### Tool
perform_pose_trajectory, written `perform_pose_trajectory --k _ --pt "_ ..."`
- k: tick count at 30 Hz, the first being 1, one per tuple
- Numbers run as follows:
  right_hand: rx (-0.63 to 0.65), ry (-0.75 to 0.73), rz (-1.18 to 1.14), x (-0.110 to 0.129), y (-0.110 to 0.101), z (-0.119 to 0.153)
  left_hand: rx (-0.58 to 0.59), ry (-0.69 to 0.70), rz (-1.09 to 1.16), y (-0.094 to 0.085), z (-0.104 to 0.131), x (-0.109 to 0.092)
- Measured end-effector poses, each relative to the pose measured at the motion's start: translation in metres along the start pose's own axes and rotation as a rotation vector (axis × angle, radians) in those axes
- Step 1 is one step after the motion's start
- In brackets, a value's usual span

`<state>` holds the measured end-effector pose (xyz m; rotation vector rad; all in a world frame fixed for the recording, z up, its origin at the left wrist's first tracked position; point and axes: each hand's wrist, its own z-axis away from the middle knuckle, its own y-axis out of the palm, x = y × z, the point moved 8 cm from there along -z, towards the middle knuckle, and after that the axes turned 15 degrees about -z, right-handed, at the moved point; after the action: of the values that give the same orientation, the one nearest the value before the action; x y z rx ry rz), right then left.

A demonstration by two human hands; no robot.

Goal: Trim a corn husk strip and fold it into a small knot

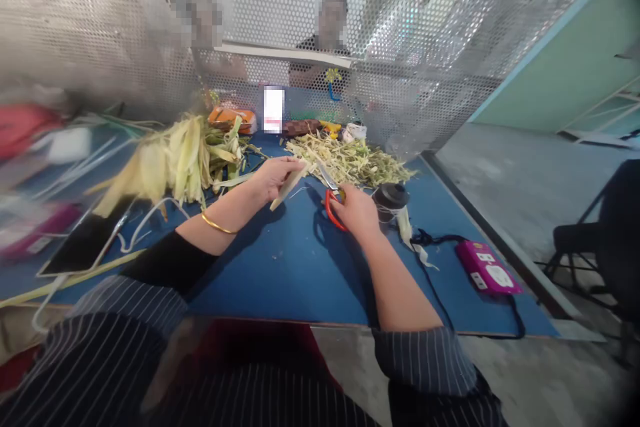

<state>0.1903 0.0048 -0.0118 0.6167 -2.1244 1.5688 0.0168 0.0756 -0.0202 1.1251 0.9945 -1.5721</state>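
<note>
My left hand (274,179) is closed on a pale strip of corn husk (289,185), which hangs below the fingers and shows its upper end above them. In my right hand (356,210) is a pair of scissors (327,175) with red handles, blades pointing up and left towards the strip's top. Whether the blades touch the strip I cannot tell. Behind both hands lies a pile of cut husk scraps (350,159). Left of my left hand is a heap of long whole husks (183,157). A dark spool of thread (391,201) stands just right of my right hand.
On the blue table (310,273), a magenta power strip (487,268) with a black cord sits at right. A tablet-like dark panel (87,240) and white cable lie at left. An orange packet (233,120) and a lit phone (273,109) stand before the perforated screen (270,20); people sit behind it.
</note>
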Motion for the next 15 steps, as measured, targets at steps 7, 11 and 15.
perform_pose_trajectory --k 7,11,15 --pt "0.101 -0.038 0.239 0.007 0.021 0.012 -0.026 -0.047 0.175 -0.018 0.06 0.021" --pt "0.066 -0.057 -0.35 0.033 0.021 0.016 -0.098 0.031 0.227 -0.02 0.076 0.035" --pt "0.271 0.18 -1.068 0.061 0.056 0.019 -0.138 0.07 0.203 -0.02 0.075 0.045"
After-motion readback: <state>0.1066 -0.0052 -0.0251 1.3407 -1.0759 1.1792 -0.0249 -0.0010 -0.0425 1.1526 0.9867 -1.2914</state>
